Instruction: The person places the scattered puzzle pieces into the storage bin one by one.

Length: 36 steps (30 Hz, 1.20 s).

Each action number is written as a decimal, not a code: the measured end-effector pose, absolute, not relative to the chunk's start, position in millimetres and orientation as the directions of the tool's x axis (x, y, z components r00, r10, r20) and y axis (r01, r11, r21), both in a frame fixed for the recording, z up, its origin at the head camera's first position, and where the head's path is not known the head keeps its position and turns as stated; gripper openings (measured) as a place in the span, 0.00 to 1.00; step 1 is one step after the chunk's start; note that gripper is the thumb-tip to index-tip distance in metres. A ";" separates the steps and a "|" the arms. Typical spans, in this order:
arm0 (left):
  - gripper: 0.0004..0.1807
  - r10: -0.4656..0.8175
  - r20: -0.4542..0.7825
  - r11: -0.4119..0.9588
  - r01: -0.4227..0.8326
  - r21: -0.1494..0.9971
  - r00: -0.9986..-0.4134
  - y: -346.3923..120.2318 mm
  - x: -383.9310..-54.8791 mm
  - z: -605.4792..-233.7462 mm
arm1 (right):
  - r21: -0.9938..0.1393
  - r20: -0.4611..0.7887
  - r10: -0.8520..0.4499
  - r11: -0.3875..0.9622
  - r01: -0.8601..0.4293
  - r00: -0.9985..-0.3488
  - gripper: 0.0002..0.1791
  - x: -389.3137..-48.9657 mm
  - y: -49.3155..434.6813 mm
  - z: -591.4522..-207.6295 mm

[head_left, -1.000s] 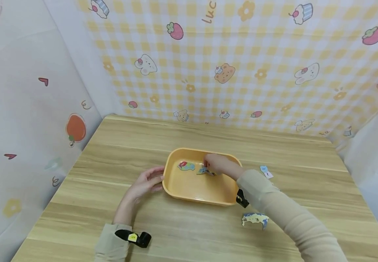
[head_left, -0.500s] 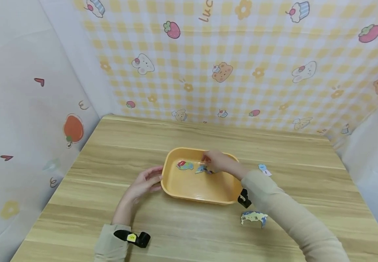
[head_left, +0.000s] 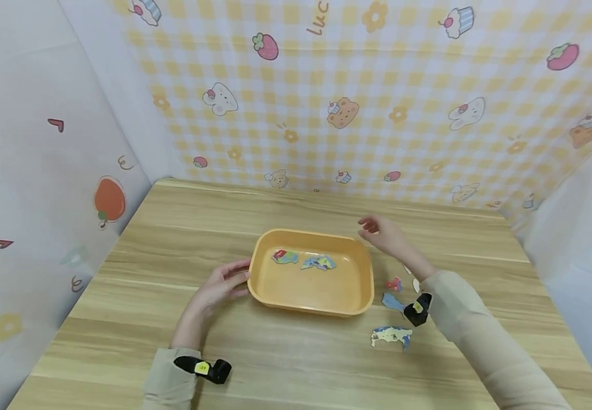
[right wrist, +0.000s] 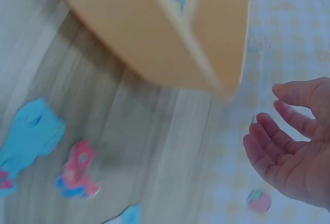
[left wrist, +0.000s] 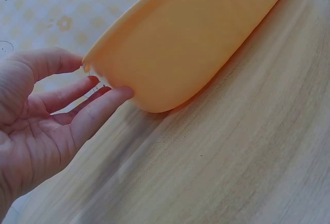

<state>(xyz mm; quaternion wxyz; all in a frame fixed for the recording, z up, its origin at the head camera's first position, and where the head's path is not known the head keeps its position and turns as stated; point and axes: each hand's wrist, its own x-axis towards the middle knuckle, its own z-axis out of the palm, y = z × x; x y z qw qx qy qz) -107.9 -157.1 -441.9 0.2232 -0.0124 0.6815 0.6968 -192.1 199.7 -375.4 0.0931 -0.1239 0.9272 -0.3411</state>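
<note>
My left hand (head_left: 224, 282) touches the left end of an orange plastic basin (head_left: 306, 309). In the left wrist view, its fingertips rest against the basin's outer wall (left wrist: 170, 49). Two flat, irregular puzzle-like pieces lie inside, toward the back: a red, green and blue piece (head_left: 285, 257) and a blue and yellow piece (head_left: 319, 262). My right hand (head_left: 388, 234) hovers just past the basin's back right corner, fingers loosely bent and holding nothing. Under the right forearm, on the table, are a red piece (head_left: 394, 283) and a blue piece (head_left: 392, 301).
A cream and blue piece (head_left: 392, 335) lies on the wooden table (head_left: 296, 364) in front of the basin's right end. Near the right wrist a white piece (head_left: 416, 285) is partly hidden. A yellow checked cloth (head_left: 296, 102) hangs behind the table.
My right hand has let go of the blue and yellow piece inside the basin, then lifted out to the right. More pieces beneath the arm are uncovered. The left hand stays at the basin.
</note>
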 end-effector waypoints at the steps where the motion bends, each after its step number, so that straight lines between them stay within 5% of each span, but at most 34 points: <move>1: 0.28 0.294 -0.324 0.030 -0.331 0.943 -0.899 -157.2 -107.8 -441.8 | -0.658 -0.106 -0.278 0.739 -0.142 -0.955 0.19 -191.1 205.9 -375.8; 20: 0.29 0.312 -0.309 0.025 -0.318 0.948 -0.898 -158.1 -110.1 -442.7 | -0.512 -0.376 0.000 0.833 0.208 -0.926 0.28 -176.4 283.8 -413.8; 36: 0.30 0.313 -0.311 0.019 -0.322 0.947 -0.897 -158.4 -109.8 -442.6 | -0.496 -0.382 -0.012 0.846 0.194 -0.924 0.19 -174.7 284.5 -418.7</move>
